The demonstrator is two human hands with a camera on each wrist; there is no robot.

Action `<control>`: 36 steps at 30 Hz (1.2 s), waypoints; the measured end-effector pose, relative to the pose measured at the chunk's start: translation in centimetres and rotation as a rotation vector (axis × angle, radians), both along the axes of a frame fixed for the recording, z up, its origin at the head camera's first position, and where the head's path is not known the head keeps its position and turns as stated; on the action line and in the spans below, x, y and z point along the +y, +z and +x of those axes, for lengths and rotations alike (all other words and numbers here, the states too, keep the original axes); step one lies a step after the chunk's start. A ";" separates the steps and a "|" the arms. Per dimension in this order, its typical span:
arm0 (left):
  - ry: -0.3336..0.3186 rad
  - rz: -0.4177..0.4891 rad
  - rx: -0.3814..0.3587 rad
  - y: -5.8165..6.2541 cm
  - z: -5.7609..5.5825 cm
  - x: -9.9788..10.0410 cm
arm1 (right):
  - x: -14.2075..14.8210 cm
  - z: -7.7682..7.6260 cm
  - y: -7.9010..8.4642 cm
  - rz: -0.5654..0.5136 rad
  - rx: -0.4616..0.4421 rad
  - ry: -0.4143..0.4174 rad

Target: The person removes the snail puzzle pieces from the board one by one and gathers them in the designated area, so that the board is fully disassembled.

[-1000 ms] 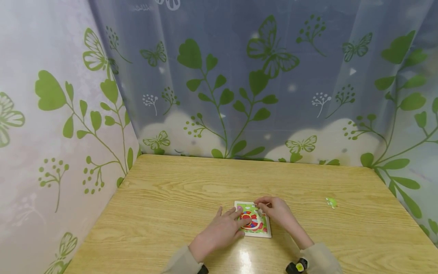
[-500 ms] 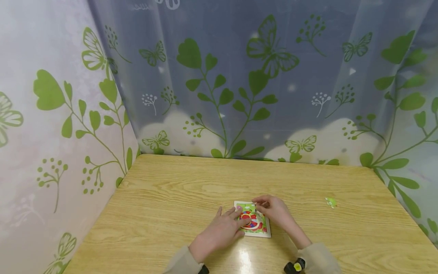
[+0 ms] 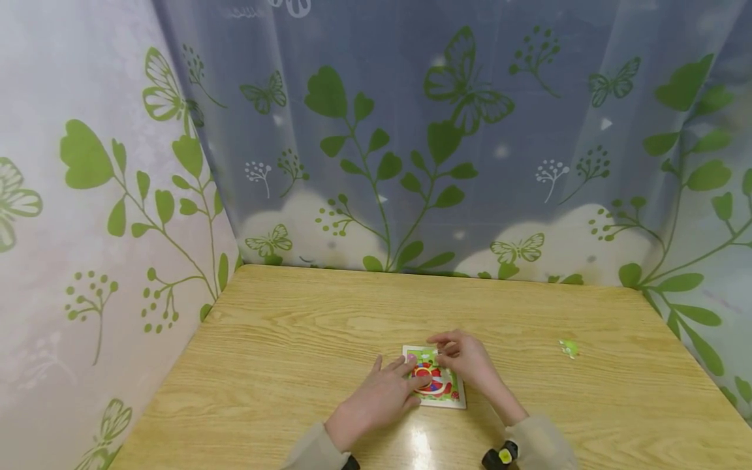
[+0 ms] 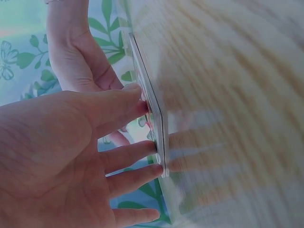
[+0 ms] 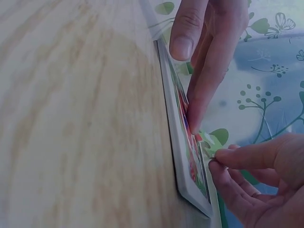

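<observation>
A small jigsaw puzzle in a white-framed tray (image 3: 443, 404) lies on the table, its picture green with red, blue and yellow parts. My left hand (image 3: 382, 393) rests on its left side, with spread fingers touching the surface; the left wrist view shows those fingertips against the tray's edge (image 4: 164, 137). Over the upper right part of the puzzle, my right hand (image 3: 472, 363) pinches a green puzzle piece (image 5: 208, 145) between thumb and index finger. That piece is tilted up in the right wrist view, and the fingers partly hide it.
A loose green puzzle piece (image 3: 568, 348) lies on the wooden table (image 3: 294, 339), well to the right of the tray. Patterned curtains (image 3: 376, 163) hang behind and at both sides of the table.
My right hand has shifted slightly left and farther up over the puzzle with the piece. The left hand and the tray have stayed in place.
</observation>
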State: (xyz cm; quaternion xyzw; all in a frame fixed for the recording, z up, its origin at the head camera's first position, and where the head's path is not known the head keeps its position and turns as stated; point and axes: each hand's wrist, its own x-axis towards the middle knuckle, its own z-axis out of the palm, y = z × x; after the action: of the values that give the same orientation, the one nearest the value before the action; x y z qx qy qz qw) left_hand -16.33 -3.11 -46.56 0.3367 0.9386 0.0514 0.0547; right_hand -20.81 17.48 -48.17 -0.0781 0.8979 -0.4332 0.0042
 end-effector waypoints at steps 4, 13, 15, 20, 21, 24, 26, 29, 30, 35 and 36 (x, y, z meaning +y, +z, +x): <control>0.001 0.000 0.001 0.0 0.0 0.0 | 0.0 -0.1 0.0 0.002 -0.010 -0.009; -0.001 0.014 0.004 -0.1 0.0 0.0 | 0.3 -0.3 -0.1 0.000 -0.009 0.006; -0.001 0.015 0.005 -0.2 0.0 0.0 | 0.4 -0.3 -0.1 0.001 -0.006 0.009; 0.002 0.022 -0.001 -0.3 0.0 0.0 | 1.2 -0.5 0.2 -0.018 -0.007 -0.007; 0.002 0.023 -0.003 -0.3 0.0 0.0 | 1.4 -0.6 0.3 -0.023 -0.003 -0.010; 0.004 0.025 -0.006 -0.3 -0.1 0.1 | 2.0 -0.8 0.6 -0.036 0.007 -0.022; 0.004 0.030 0.000 -0.4 -0.1 0.1 | 2.4 -1.0 0.8 -0.041 0.008 -0.036; 0.005 0.037 0.007 -0.5 -0.2 0.1 | 3.1 -1.2 1.2 -0.052 0.007 -0.050; 0.005 0.039 0.008 -0.5 -0.2 0.1 | 3.3 -1.2 1.3 -0.056 0.006 -0.056; 0.005 0.043 -0.003 -0.7 -0.3 0.1 | 4.3 -1.4 1.9 -0.067 0.006 -0.073; 0.004 0.044 -0.004 -0.7 -0.3 0.1 | 4.5 -1.4 2.0 -0.072 0.006 -0.074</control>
State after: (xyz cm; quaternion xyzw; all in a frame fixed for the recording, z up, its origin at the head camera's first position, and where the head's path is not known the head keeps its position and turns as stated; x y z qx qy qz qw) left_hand -16.61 -3.02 -47.22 0.3360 0.9378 0.0727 0.0490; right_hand -22.19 21.96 -46.19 -0.0464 0.8840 -0.4649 -0.0170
